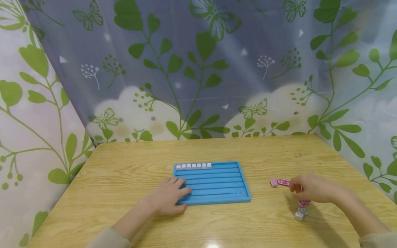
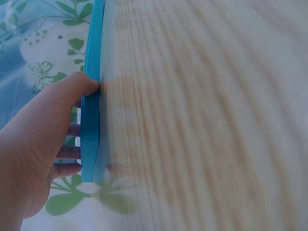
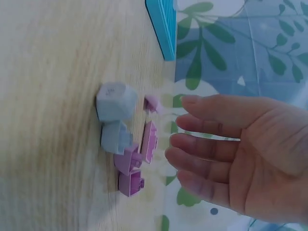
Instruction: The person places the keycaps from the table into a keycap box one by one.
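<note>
A blue tray [image 1: 214, 182] with raised ridges lies on the table. Several white keycaps [image 1: 193, 166] stand side by side along its far row, from the left end. My left hand [image 1: 169, 196] holds the tray's near left corner, thumb [image 2: 86, 85] against the outer edge and other fingers over the rim. My right hand [image 1: 314, 188] hovers above loose keycaps, fingers loosely bent with nothing between them. Below it are a long pink keycap [image 3: 149, 142], smaller pink keycaps [image 3: 129, 183] and two white ones [image 3: 115, 102], some lying on their sides.
The wooden table [image 1: 130, 162] extends around the tray, with a light reflection at its near edge. A patterned curtain [image 1: 173, 69] with leaves and butterflies hangs behind it and along both sides.
</note>
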The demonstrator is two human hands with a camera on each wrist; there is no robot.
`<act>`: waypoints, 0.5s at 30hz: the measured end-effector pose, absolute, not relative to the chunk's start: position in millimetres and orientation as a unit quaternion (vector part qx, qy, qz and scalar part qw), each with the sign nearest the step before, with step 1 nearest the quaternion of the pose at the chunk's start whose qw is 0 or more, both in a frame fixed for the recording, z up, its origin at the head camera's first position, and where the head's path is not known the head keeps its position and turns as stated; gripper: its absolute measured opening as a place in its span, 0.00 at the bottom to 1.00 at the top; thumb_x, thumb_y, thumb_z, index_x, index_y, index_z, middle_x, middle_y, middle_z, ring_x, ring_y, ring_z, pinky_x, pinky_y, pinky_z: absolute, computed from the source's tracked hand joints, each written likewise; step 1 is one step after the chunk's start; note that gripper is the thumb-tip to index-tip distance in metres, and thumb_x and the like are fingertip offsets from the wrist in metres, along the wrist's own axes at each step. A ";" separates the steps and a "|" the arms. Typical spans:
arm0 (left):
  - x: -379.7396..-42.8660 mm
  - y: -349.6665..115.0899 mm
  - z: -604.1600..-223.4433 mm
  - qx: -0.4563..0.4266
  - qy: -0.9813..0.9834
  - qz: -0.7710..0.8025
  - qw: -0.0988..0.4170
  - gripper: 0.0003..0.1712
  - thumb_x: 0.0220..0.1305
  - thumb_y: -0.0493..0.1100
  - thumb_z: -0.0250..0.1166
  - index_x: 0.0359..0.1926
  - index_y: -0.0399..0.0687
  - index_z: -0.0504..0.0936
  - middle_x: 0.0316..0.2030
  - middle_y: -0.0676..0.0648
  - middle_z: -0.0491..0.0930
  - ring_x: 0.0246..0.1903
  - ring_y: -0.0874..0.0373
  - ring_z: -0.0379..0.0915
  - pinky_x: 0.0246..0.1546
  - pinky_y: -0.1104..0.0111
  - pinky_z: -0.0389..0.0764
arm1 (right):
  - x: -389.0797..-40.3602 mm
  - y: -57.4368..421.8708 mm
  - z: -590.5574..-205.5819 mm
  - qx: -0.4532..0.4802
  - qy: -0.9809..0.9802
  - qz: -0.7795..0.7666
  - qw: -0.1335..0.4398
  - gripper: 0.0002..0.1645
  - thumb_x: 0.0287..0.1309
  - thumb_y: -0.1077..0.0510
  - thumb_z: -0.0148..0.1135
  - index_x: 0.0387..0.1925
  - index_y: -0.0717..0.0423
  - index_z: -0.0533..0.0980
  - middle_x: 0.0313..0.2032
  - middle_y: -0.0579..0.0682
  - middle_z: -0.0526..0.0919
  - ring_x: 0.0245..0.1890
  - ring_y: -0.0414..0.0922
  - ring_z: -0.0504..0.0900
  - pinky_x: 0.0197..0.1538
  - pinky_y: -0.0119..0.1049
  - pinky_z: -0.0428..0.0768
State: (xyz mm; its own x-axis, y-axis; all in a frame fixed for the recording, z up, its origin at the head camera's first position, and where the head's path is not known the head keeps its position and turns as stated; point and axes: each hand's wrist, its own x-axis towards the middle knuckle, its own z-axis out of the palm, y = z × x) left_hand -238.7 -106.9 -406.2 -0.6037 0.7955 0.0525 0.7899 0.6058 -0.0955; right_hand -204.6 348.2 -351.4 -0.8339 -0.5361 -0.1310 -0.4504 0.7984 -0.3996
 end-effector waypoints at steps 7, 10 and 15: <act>-238.5 -108.3 -406.4 -0.440 -0.897 0.018 0.046 0.26 0.61 0.59 0.54 0.57 0.56 0.72 0.50 0.47 0.68 0.49 0.51 0.63 0.53 0.54 0.67 | -186.8 332.6 -352.3 -0.249 0.938 -0.177 0.166 0.12 0.42 0.59 0.69 0.29 0.53 0.74 0.25 0.42 0.70 0.24 0.35 0.67 0.25 0.32 0.69; -238.8 -108.1 -406.9 -0.438 -0.898 0.017 0.043 0.26 0.61 0.59 0.54 0.58 0.56 0.72 0.51 0.47 0.68 0.49 0.51 0.63 0.53 0.54 0.66 | -180.2 324.3 -353.5 -0.198 0.939 -0.187 0.208 0.13 0.40 0.62 0.69 0.28 0.54 0.73 0.25 0.47 0.69 0.18 0.37 0.69 0.19 0.31 0.69; -239.2 -107.0 -407.4 -0.442 -0.896 0.020 0.045 0.26 0.61 0.60 0.54 0.58 0.56 0.72 0.50 0.47 0.68 0.48 0.52 0.63 0.52 0.55 0.67 | -173.4 317.4 -359.7 -0.152 0.941 -0.214 0.214 0.12 0.39 0.72 0.63 0.26 0.57 0.70 0.24 0.51 0.68 0.11 0.42 0.72 0.12 0.33 0.72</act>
